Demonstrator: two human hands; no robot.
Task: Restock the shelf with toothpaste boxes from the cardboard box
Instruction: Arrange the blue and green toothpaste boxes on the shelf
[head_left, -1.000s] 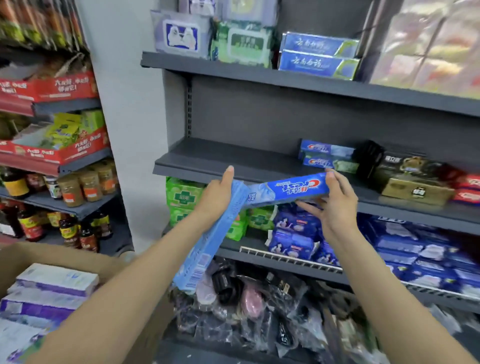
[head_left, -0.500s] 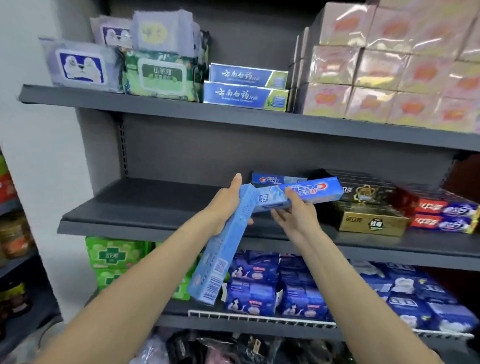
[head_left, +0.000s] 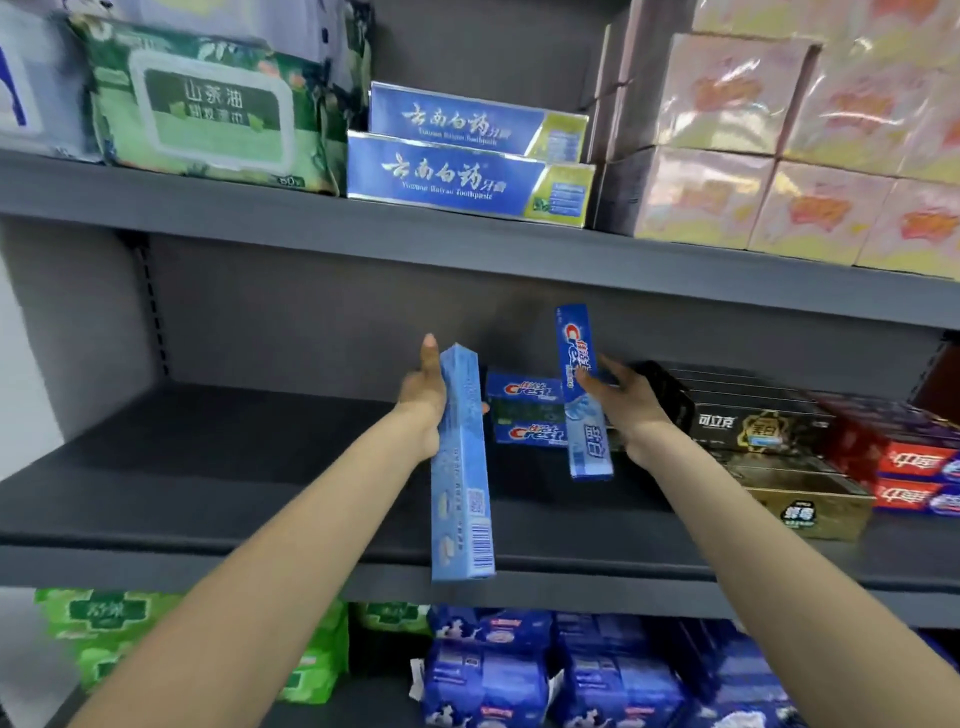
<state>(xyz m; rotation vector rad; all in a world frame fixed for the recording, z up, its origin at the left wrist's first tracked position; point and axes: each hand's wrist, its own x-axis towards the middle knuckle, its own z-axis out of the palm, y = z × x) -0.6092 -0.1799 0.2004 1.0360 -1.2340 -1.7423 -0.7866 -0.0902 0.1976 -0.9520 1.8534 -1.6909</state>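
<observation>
We are holding two toothpaste boxes up in front of the middle shelf (head_left: 218, 467), one in each hand. Our left hand (head_left: 423, 400) is gripping a pale blue toothpaste box (head_left: 461, 467) near its top end, thumb raised along the edge, with the box hanging down past the shelf's front lip and its barcode facing us. Our right hand (head_left: 631, 402) is pinching a darker blue toothpaste box (head_left: 582, 389) around its middle, standing it almost upright over the shelf. The two hands are apart, each closed on its own box, and neither box is resting on the shelf yet. Just behind and between them, two matching blue boxes (head_left: 524, 408) are already lying stacked on the shelf, which we are taking as the spot to fill. To the right of that stack, gold boxes (head_left: 800, 493) and red boxes (head_left: 914, 467) are sitting on the same shelf; to its left the shelf is showing a long stretch of dark board. Above the shelf we are seeing wet wipes (head_left: 208, 114) and other toothpaste cartons (head_left: 467, 176). The cardboard box is out of view, so we cannot tell how much stock is left. We are judging the restocking to be at an early stage: two placed, two in hand, plenty of room remaining.
</observation>
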